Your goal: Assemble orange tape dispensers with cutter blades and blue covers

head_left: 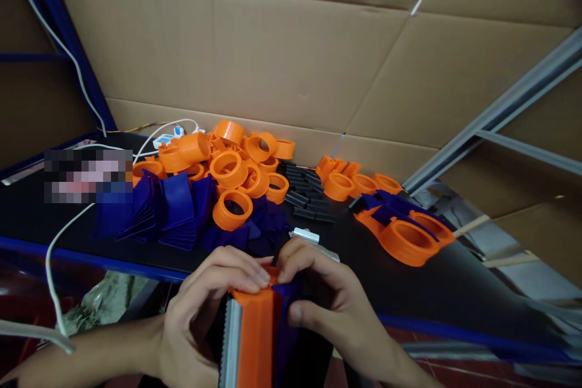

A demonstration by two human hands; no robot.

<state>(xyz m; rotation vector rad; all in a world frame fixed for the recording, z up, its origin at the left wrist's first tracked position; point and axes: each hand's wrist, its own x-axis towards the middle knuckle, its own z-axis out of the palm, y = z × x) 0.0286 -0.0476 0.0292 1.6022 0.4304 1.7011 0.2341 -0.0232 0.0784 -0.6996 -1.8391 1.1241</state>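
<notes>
An orange tape dispenser [257, 333] with a serrated metal edge is held upright close to me, at the bottom middle. My left hand [200, 303] is closed on its left side, with fingers pressing on the top end. From the right, my right hand [330, 294] pinches the top of the dispenser and a dark blue plastic piece [284, 321] along its side. The thumb lies against the blue piece. How the blue piece joins the orange body is hidden by the fingers. Just beyond my right hand lie some silvery metal strips [307, 235].
Orange ring-shaped parts [231, 209] are heaped on the black table [359, 285], behind stacked blue plates [177, 206]. Several black pieces [313, 212] lie mid-table. Orange-and-blue dispensers [409, 242] sit at right. A white cable [52, 267] hangs over the left edge; cardboard [254, 54] walls the back.
</notes>
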